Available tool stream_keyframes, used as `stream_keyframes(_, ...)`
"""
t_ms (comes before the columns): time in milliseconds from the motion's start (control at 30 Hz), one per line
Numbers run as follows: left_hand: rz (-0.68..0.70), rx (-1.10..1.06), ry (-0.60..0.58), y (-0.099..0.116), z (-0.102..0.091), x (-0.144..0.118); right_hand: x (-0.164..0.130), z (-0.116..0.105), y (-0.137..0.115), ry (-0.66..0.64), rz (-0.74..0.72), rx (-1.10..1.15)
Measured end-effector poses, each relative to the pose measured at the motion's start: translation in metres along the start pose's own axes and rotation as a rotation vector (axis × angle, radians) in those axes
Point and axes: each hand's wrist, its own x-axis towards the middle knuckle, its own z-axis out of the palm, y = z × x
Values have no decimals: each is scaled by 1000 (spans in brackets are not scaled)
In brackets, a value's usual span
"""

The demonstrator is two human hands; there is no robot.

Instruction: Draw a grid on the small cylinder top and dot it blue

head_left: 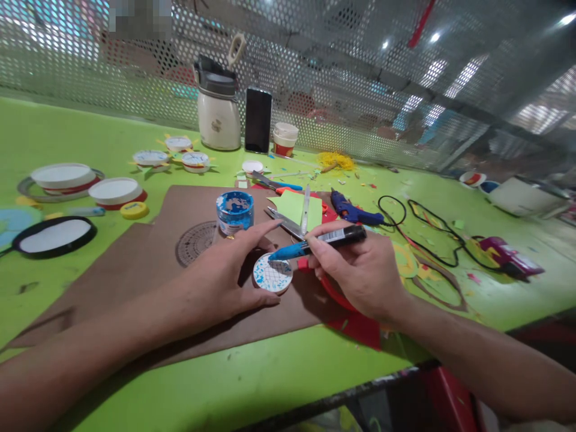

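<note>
Two broad flat surfaces lie under our work: a smooth green table [67, 129] and on it a matte brown sheet [148, 264]. Next in size, our left hand [225, 273] curls around a small round white disc [272, 274], fingers and thumb pinching its rim; the disc rests on the brown sheet, flecked with blue. Our right hand [360, 270] grips a slim marker [319, 242], black barrel and blue tip. Its long axis runs nearly level, tip pointing left and slightly down, just above the disc.
</note>
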Motion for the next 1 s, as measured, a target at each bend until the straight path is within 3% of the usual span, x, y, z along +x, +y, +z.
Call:
stream_keyframes(567, 37, 9, 24, -8, 4, -1, -1, 3, -1, -39, -33, -112)
stream_keyframes(767, -4, -17, -18, -1, 3, 2, 0, 3, -3, 47, -70, -55)
stream_keyframes(1000, 8, -1, 2, -5, 3, 0, -1, 4, 2, 23, -65, -25)
